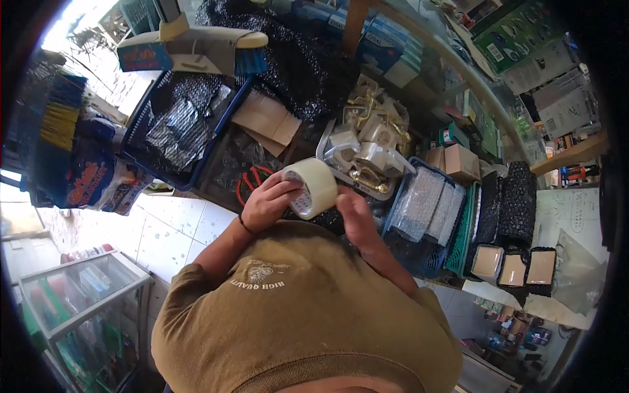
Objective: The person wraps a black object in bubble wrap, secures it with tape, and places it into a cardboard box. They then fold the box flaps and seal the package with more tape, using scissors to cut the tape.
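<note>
Roll of clear tape (310, 188) sits between the two hands, raised in front of the chest at the near side of the cluttered work surface. Fingers of the left hand (265, 204) reach into its core and grip it from the left, with the open side of the ring tilted that way. On the other side, the right hand (357, 216) has its fingertips at the tape's outer face; whether they pinch a loose end or merely rest there, I cannot tell. Handling the roll itself looks like the step in hand, perhaps feeling for the tape's edge. Drawing tape off would call for a steady left grip and a firm right pinch.

Red handles (246, 187) lie just left of the left hand, with brown cardboard (267, 121) farther off. Metal fittings (380, 134) are heaped beyond the right hand, and bubble-wrapped packs (420, 200) sit to their right, nearer.
</note>
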`<state>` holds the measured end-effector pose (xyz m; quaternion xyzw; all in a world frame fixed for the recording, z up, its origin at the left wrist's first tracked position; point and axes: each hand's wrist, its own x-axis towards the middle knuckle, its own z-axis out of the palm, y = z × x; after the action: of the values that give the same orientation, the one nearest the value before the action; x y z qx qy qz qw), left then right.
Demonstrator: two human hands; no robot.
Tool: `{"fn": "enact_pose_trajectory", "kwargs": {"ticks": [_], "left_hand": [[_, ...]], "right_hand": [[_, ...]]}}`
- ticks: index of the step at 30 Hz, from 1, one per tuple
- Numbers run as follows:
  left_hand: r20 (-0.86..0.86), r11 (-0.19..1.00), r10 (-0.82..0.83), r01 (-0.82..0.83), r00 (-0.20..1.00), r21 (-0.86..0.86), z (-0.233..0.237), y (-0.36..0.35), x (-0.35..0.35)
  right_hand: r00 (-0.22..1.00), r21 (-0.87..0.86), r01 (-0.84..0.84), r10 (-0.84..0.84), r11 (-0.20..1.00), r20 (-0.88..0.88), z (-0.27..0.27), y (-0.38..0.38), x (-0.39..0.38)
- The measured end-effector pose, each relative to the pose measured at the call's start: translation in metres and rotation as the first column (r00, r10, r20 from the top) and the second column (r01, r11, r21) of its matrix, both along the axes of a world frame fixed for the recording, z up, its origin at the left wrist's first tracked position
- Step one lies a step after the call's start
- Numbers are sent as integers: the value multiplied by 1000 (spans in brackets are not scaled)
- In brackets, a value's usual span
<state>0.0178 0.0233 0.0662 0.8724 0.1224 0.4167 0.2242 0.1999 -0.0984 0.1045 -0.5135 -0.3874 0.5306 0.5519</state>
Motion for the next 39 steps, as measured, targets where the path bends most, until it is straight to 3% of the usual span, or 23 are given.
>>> {"fn": "enact_pose_trajectory", "kwargs": {"ticks": [2,4,7,9,10,11,12,13,14,16,20,26,31,32,36,38,39], "left_hand": [[-38,996,-89,88,995,-32,3,1,6],[-117,997,-52,44,992,-70,3,3,7],[-86,996,-25,17,996,-84,11,0,-4],[124,903,-47,95,991,-419,12,-4,-15],[124,901,-39,89,991,-425,12,-5,-15],[172,857,80,21,982,-516,13,-7,-14],[207,797,203,-39,957,-603,15,-8,-12],[186,696,262,-52,947,-716,26,-8,-7],[183,692,273,-60,944,-720,29,-4,-6],[26,625,99,-42,995,-780,33,2,-4],[46,473,156,-34,987,-880,19,0,-1],[-12,587,272,-176,962,-790,26,-10,3],[-42,709,340,-285,940,-645,28,-17,6],[-8,749,373,-306,928,-588,26,-19,7],[123,823,454,-363,882,-437,29,-26,6],[188,840,469,-370,863,-397,31,-27,6],[252,854,479,-380,841,-356,32,-28,6]], "right_hand": [[998,8,-27,28,1000,-57,18,11,-15],[998,-27,-10,9,1000,-61,21,16,-18],[999,-17,-10,10,1000,-31,19,17,-16],[1000,-15,-12,12,1000,-9,18,18,-15],[997,-37,-25,28,999,75,17,18,-13],[986,-60,-39,48,997,158,17,17,-12],[986,-66,-49,59,997,157,20,17,-13],[958,-97,-80,104,992,268,25,19,-15],[915,-131,-108,150,985,374,30,20,-17],[868,-119,-136,176,984,464,33,22,-22],[770,-75,-177,185,981,611,22,19,-21],[842,-129,-162,205,978,500,28,17,-24],[775,-115,-189,220,975,593,26,15,-23],[726,-101,-204,220,974,652,24,14,-23],[734,-113,-210,233,971,638,28,14,-30],[856,-118,-174,209,978,472,40,17,-36],[856,-119,-174,209,978,473,44,17,-38]]}}
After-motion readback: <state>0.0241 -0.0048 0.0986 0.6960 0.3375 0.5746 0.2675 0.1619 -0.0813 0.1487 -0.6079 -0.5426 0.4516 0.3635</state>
